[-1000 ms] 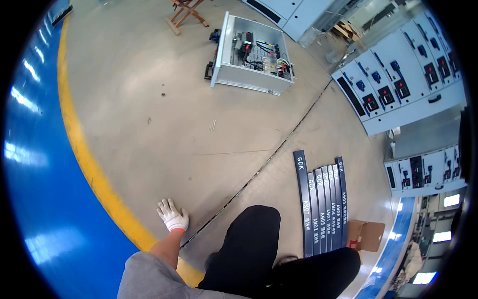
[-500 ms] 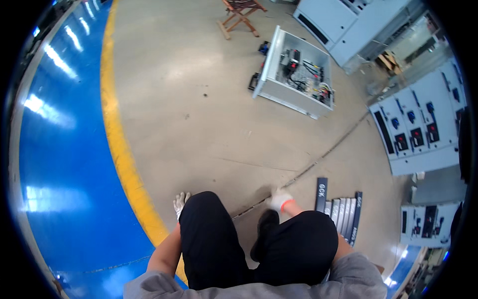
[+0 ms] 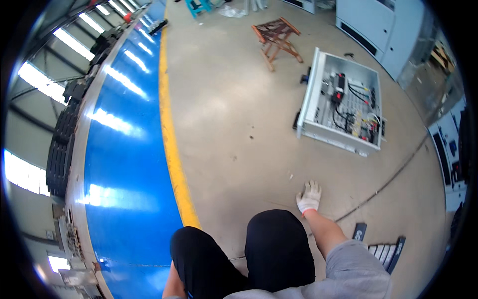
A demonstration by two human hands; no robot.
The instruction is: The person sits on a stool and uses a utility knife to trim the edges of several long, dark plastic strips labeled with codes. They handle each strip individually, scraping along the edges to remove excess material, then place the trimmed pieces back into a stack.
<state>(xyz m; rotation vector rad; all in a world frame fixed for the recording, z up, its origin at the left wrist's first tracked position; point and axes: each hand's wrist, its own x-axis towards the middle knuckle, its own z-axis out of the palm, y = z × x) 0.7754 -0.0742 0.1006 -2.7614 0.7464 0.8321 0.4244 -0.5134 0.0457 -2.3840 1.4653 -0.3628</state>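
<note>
Blue lane: a glossy blue painted floor strip (image 3: 124, 164), well left of the right fingers, bordered by a yellow painted line (image 3: 171, 154) (presumably there to mark off a walkway).
Left hand: hidden behind a black-trousered knee (image 3: 205, 259); only a bare forearm (image 3: 174, 283) shows, so I cannot tell how those fingers stand.
Stool: a brown wooden folding stool (image 3: 277, 31), beyond the right fingertips and leftward, its crossed legs splayed so it stands.
Right hand: a white-gloved hand (image 3: 309, 197) with a red-orange cuff; fingers spread, grasping nothing, on or just above the beige concrete floor (image 3: 219, 149), perhaps for balance.
Drawer unit: a pale grey open-topped metal box (image 3: 336, 133) ahead and right of the fingertips, apart from them; its open side faces up, leaving the wiring reachable.
Strips: long flat dark and silvery strips (image 3: 397, 255), behind and right of the fingers, side by side, likely for sorting.
</note>
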